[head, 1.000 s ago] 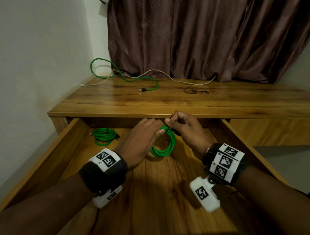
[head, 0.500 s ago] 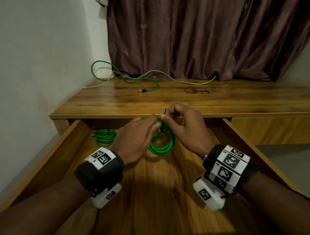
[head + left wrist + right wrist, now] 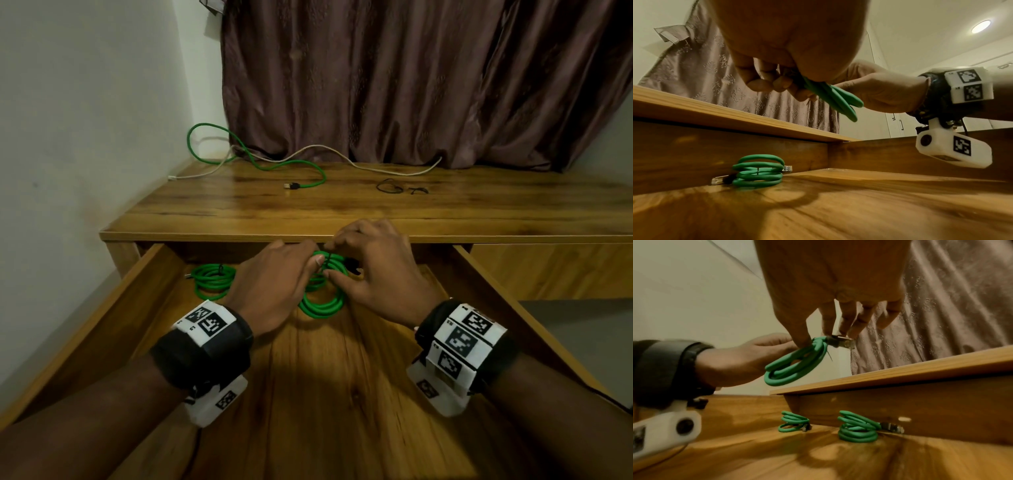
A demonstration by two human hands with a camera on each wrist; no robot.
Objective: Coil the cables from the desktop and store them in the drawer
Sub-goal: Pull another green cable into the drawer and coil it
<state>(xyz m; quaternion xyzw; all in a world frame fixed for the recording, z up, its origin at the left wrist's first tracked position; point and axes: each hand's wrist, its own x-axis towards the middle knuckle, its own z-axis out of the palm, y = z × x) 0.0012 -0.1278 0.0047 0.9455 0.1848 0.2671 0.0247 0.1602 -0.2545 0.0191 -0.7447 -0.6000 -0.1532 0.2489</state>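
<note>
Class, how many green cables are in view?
4. A back-left coil and a back-middle coil lie in the drawer; the held coil is gripped by left hand and right hand; the loose cable lies on the desktop. Others may be hidden.

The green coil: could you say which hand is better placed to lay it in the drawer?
Probably left: the left hand grips the green coil, the right hand only pinches its tie.

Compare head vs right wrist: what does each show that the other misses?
Head only: the desktop with an uncoiled green cable, a white cable and small black ties.
Right wrist only: a second stored coil on the drawer floor.
Both: left hand and right hand holding the held green coil; one stored coil.
</note>
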